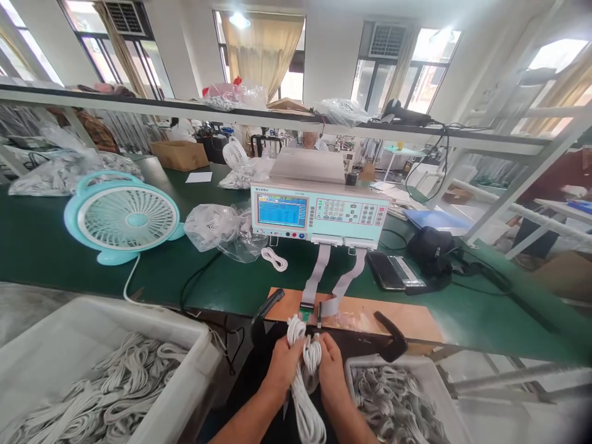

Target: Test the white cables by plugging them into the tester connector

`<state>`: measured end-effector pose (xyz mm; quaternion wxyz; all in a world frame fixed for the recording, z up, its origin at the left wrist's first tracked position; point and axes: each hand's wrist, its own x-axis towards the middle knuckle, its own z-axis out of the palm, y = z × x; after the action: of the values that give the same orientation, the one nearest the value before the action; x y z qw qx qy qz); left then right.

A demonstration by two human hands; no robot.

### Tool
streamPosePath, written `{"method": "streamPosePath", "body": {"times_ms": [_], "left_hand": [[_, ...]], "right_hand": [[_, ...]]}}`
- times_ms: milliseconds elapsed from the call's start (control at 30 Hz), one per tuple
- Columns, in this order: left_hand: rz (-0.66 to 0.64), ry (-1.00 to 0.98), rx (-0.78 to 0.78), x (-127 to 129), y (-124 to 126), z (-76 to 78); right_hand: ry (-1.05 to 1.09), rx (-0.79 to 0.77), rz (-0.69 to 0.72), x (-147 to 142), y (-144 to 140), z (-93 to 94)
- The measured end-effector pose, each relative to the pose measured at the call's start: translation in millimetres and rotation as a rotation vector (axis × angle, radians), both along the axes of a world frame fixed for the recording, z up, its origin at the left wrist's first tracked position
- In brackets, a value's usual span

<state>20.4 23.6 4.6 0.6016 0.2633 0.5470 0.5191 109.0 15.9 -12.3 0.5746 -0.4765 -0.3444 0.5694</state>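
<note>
Forearms cut off by bottom edge. Cable bundle [303, 376] between left hand [283, 365] and right hand [330, 369]; lower loops run off bottom edge, plug ends hidden by fingers. Left bin [106, 327] cropped at left and bottom; right bin [398, 364] cropped at bottom. Tester [319, 213] screen text too small to read. Person [309, 140] behind tester mostly hidden. Right edge blurred; another person [550, 197] there partly hidden by frame.

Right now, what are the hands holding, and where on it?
Both hands, left hand and right hand, grip a bundle of white cables around its upper part; the looped lower end hangs below.
</note>
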Motion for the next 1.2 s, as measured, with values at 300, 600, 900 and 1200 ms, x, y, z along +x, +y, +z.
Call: {"method": "streamPosePath", "body": {"times_ms": [300, 600, 900, 1200], "left_hand": [[-0.106, -0.234, -0.096, -3.4, -40.0, -8.6], [0.009, 0.260, 0.066, -5.4, -45.3, -21.4], [0.106, 0.278, 0.110, -54.3, -47.4, -1.3], [-0.241, 0.196, -0.059, -46.8, -64.6, -18.6]], "right_hand": [[-0.399, -0.150, 0.012, 128.6, -50.3, -17.3], [-0.368, -0.058, 0.643, 66.5, -77.6, 20.6], [0.242, -0.303, 0.714, 39.2, -74.8, -2.7], [0.401, -0.370, 0.448, 34.4, -66.1, -11.7]]}}
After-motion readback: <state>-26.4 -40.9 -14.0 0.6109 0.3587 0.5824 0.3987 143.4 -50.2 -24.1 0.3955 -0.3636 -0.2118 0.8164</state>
